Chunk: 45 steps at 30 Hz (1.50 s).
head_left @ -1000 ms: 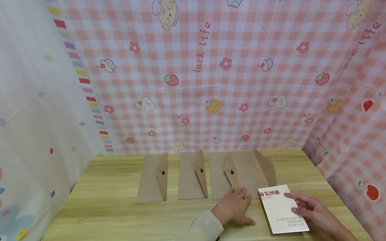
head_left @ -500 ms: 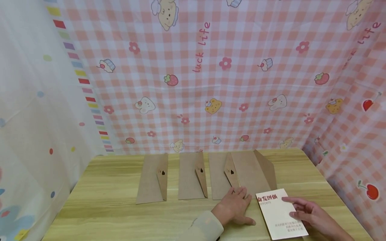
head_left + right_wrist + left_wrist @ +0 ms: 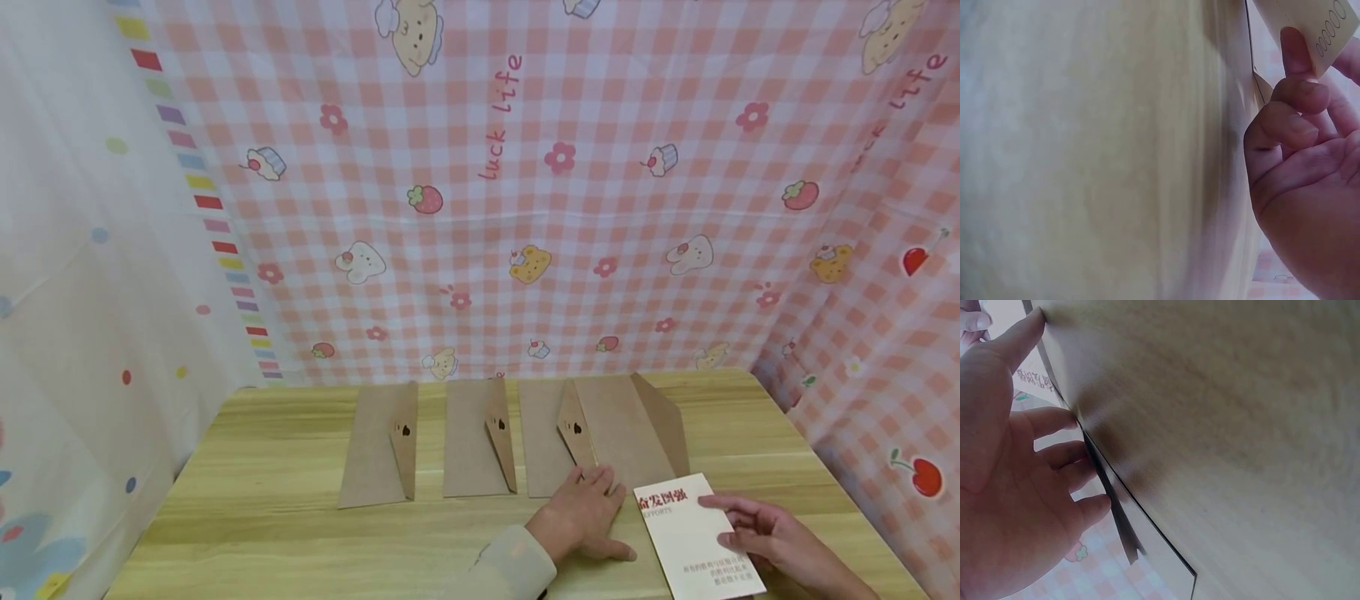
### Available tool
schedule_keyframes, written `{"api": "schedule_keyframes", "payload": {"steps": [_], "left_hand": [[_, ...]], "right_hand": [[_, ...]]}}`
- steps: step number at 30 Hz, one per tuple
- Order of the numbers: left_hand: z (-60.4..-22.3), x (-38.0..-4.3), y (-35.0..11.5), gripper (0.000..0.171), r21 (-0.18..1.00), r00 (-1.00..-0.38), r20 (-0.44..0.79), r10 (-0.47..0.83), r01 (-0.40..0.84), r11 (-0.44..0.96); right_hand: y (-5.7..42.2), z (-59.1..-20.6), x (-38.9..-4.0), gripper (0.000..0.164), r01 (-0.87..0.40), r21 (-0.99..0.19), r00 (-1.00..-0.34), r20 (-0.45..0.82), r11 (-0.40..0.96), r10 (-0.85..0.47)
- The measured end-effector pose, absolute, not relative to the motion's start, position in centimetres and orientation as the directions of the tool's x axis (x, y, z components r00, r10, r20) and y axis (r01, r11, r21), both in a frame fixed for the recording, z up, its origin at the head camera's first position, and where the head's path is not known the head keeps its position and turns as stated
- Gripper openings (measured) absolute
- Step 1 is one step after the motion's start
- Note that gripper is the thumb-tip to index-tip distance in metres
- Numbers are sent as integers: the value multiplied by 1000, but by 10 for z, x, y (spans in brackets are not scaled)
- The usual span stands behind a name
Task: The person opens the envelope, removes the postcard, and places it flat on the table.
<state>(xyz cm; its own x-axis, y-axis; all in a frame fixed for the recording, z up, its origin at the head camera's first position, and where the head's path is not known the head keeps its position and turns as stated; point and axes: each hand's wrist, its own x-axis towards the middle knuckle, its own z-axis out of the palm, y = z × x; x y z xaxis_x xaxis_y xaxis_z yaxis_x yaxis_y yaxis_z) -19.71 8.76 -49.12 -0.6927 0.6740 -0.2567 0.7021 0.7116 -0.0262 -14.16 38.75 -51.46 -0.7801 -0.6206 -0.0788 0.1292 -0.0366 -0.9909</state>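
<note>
My right hand (image 3: 780, 537) pinches a white postcard (image 3: 697, 542) with red characters along its top, held above the front right of the table. In the right wrist view, a row of small circles shows on the postcard's underside (image 3: 1310, 22), and a fingertip supports it there. My left hand (image 3: 581, 512), fingers spread, rests at the near ends of two brown envelopes. One is the third envelope (image 3: 542, 433), its flap folded over; the other is the rightmost envelope (image 3: 618, 417), whose flap (image 3: 667, 425) stands out to the right. The left wrist view shows the left hand (image 3: 1016, 469) with fingertips against the envelope's edge.
Two more brown envelopes with folded flaps lie farther left, a leftmost envelope (image 3: 371, 450) and a second envelope (image 3: 472, 442). All lie on a wood-grain table (image 3: 262, 500). A pink checked cloth (image 3: 480, 308) hangs behind it, with more cloth at both sides.
My right hand has drawn the postcard slightly toward me and to the left, away from the rightmost envelope. The left hand and the envelopes have stayed in place.
</note>
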Motion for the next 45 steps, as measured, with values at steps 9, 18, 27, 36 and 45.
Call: {"api": "schedule_keyframes", "payload": {"steps": [9,18,27,36,45], "left_hand": [[-492,-196,88,87,-31,-694,-247,676,703,711],[-492,-196,88,87,-35,-694,-245,677,704,709],[-493,-196,88,87,-33,-695,-246,676,703,711],[-492,-195,88,87,-41,-693,-244,678,706,707],[-493,-196,88,87,-46,-696,-255,671,702,711]], "right_hand": [[384,-513,-140,43,17,-993,-837,-78,117,-542],[383,-508,-144,38,58,-991,-810,-115,117,-575],[384,-515,-148,36,-60,-989,-791,-37,138,-611],[384,-515,-149,37,-119,-974,-798,-21,191,-602],[383,-518,-150,42,-166,-966,-782,7,198,-624]]}}
